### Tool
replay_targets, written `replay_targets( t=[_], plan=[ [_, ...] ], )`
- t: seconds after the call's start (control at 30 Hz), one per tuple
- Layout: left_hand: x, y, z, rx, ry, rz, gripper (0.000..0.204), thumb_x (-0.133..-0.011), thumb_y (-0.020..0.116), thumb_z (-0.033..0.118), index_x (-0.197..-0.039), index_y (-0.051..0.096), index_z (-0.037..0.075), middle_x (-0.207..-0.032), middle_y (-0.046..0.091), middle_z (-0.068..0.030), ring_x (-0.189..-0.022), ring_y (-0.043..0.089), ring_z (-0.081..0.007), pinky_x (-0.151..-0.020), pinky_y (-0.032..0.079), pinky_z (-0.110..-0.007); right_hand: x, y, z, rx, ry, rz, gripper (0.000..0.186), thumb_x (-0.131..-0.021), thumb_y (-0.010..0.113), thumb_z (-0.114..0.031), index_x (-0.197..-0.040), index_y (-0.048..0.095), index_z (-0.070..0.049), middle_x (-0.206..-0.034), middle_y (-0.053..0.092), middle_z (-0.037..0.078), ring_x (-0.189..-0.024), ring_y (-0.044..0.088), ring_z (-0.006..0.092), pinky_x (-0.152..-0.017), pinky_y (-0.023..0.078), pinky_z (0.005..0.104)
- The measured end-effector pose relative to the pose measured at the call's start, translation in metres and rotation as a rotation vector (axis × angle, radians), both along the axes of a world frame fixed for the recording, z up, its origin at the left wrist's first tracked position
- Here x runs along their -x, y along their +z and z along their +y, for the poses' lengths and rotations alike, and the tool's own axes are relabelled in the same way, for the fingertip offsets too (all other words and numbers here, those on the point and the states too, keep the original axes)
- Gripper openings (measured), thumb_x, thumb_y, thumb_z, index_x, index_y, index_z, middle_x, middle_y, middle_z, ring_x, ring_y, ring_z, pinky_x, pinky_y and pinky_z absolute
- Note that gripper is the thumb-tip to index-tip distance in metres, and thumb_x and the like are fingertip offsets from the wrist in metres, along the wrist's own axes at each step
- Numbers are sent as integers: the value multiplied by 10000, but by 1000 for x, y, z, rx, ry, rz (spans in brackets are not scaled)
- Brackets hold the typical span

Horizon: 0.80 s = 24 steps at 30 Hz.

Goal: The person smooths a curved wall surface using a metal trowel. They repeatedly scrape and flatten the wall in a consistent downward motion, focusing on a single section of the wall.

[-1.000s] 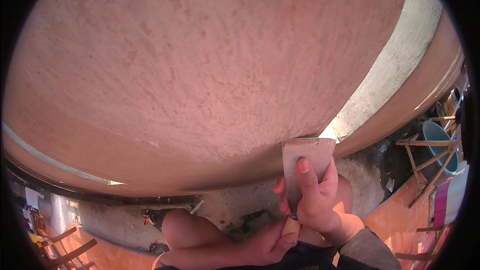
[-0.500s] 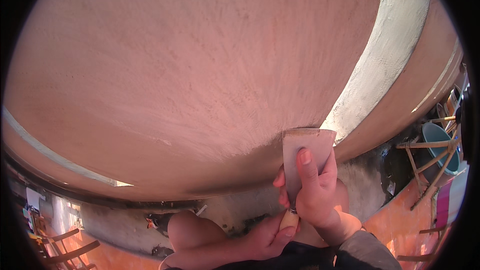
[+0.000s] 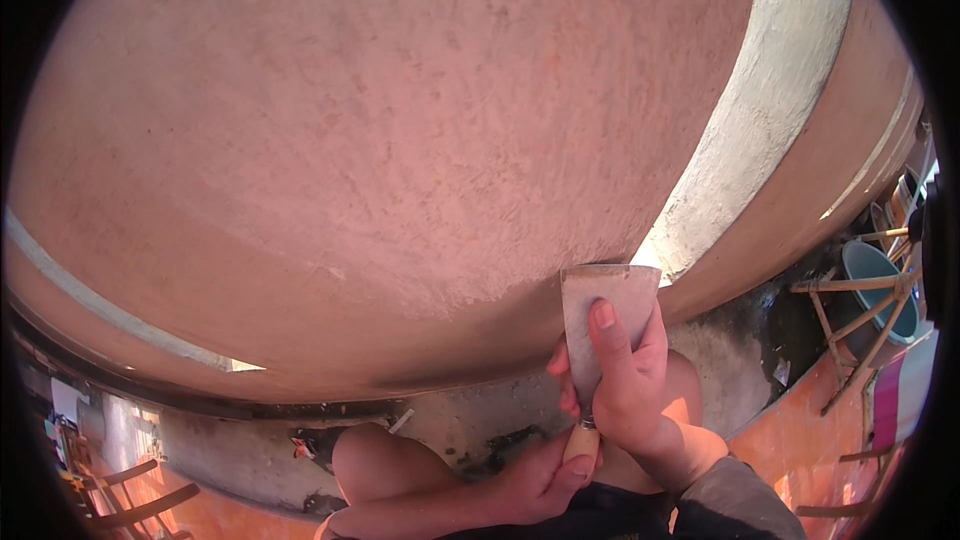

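Note:
A putty knife with a broad metal blade and a pale wooden handle is held upright in both hands. My left hand is wrapped round its handle low down. Higher up, my right hand grips the blade, its thumb flat on the front and other fingers behind. The blade's top edge lies against, or very close to, the lower part of a large, rounded reddish-brown surface; contact is hard to judge. Coarse mottling covers this clay-like surface, and a bright sunlit band runs down its right side.
A wooden stool-like frame stands at the right by a blue-grey basin. Another wooden frame is at the lower left. My bare knee sits below the rounded surface, above grey and orange flooring.
The rounded surface, streaky and smeared half a second ago, now shows sharp mottling. Both hands and the putty knife sit slightly further left and lower; the grip is the same.

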<state>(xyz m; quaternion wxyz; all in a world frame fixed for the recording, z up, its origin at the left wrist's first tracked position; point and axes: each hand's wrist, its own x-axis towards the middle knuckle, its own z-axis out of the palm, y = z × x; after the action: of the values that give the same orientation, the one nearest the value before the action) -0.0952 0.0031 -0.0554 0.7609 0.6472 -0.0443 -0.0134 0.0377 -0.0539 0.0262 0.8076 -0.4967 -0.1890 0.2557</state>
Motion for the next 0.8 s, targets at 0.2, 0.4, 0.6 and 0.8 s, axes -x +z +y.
replay_targets(
  t=[0.2, 0.4, 0.6, 0.8],
  plan=[
    [0, 5, -2, 38, 14, 21, 432, -1034, 358, 440, -1053, 483, 27, -825, 500, -13, -700, 445, -92, -638, 397, -246, -1, 7, 1, 9, 0, -6, 308, -1012, 522, -309, -1114, 428, -34, -711, 626, 119, -429, 522, 129, -373, 403, 251],
    [-4, 8, -5, 69, 57, -1, 416, -1037, 360, 422, -1053, 481, 24, -792, 486, -8, -664, 413, -85, -602, 372, -240, -3, 15, 5, 5, -15, -28, 324, -1005, 539, -329, -1111, 431, -43, -702, 621, 109, -427, 521, 125, -372, 402, 250],
    [-1, 11, -6, 88, 81, -31, 374, -1046, 341, 372, -1036, 470, 21, -742, 453, -1, -633, 374, -79, -573, 336, -234, 3, 14, 4, -19, -10, -14, 331, -1000, 548, -343, -1098, 437, -46, -699, 619, 101, -429, 526, 123, -370, 401, 247],
    [1, 3, -10, 88, 60, 18, 355, -1055, 315, 347, -1053, 460, 23, -723, 438, 1, -627, 373, -79, -572, 336, -236, 2, 1, -1, -14, -17, -26, 322, -1003, 546, -339, -1083, 438, -46, -700, 617, 100, -432, 529, 123, -373, 402, 245]
  ],
)
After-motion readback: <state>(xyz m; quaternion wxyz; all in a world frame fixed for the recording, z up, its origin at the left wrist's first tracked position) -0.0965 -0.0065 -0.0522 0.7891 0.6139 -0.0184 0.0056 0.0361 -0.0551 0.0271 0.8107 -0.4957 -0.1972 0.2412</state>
